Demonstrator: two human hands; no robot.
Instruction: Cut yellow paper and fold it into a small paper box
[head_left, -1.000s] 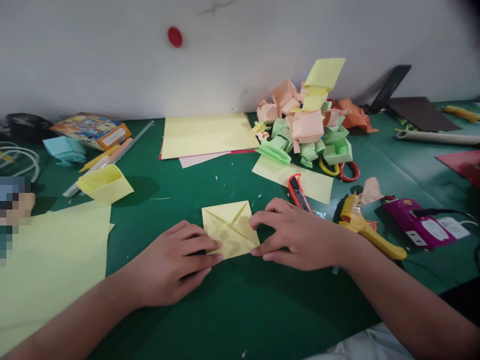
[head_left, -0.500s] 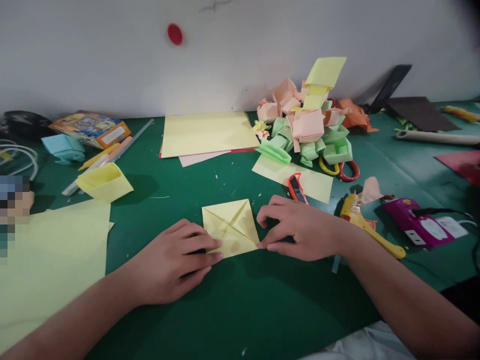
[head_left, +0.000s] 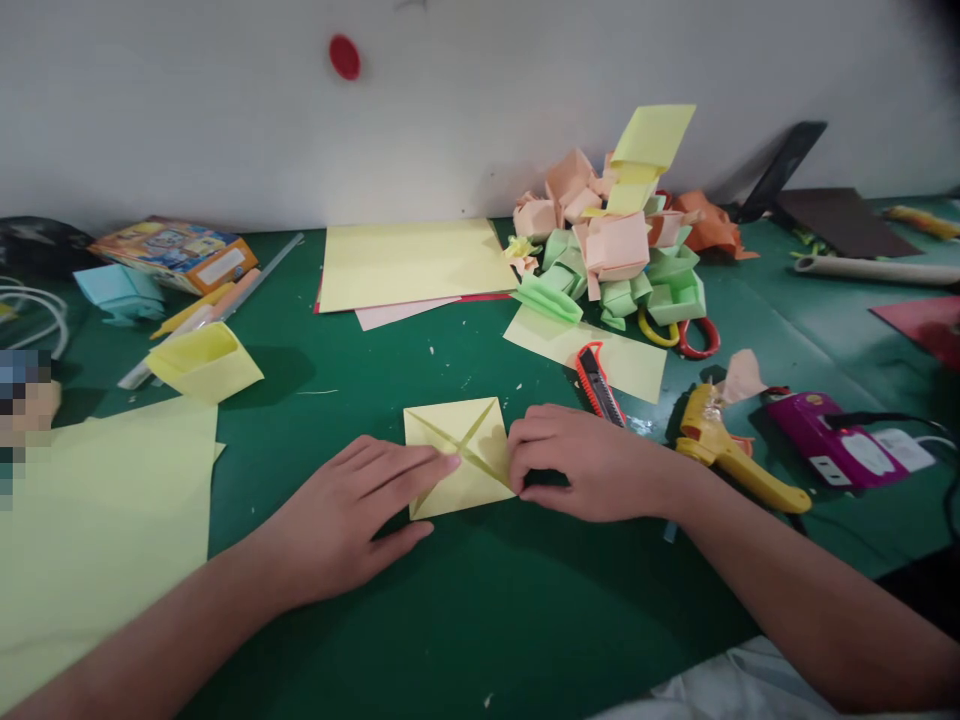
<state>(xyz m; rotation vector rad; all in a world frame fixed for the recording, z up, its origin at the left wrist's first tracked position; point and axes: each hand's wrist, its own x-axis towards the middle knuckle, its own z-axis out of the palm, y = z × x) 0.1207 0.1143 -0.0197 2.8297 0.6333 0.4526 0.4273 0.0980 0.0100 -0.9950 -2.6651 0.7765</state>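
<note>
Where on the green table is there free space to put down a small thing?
Bare patches: between the yellow pocket and folded square, in front of the stacked sheets; and nearer than the square, between the forearms. Crowded: the paper pile with scissors, and right of the right hand, around the glue gun.

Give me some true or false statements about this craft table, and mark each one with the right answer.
1. The left hand and the right hand are both at the folded yellow paper. True.
2. The yellow glue gun lies to the left of the purple power socket. True.
3. The glue gun is in the right hand. False: it lies on the table.
4. The wall disc is green. False: there is a red disc on the wall.
5. The box cutter lies beside the right hand. True.
</note>
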